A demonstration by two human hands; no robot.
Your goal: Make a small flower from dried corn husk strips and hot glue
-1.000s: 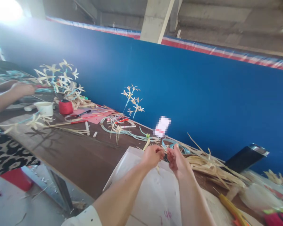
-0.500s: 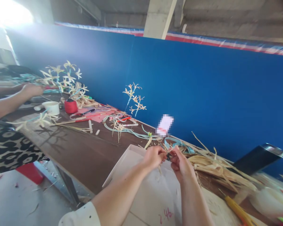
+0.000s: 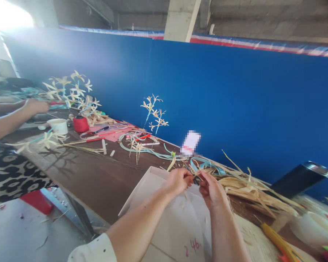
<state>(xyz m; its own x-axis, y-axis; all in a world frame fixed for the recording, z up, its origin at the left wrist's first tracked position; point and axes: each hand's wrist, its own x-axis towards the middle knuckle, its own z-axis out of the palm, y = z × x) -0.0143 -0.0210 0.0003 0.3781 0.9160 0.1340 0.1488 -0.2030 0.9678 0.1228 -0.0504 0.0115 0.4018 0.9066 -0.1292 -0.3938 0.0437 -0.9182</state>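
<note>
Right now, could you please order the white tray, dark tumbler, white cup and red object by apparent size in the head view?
1. White tray, partly covered by the arms
2. Dark tumbler
3. White cup and red object: too alike to rank

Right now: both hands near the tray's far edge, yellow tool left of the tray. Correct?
Wrong side: the head view shows the yellow tool right of the tray. The left hand and right hand are near the tray's far edge, as you say.

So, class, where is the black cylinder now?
In the head view, the black cylinder is tilted at the right, before the blue panel, beside the pale dried strips.
</note>
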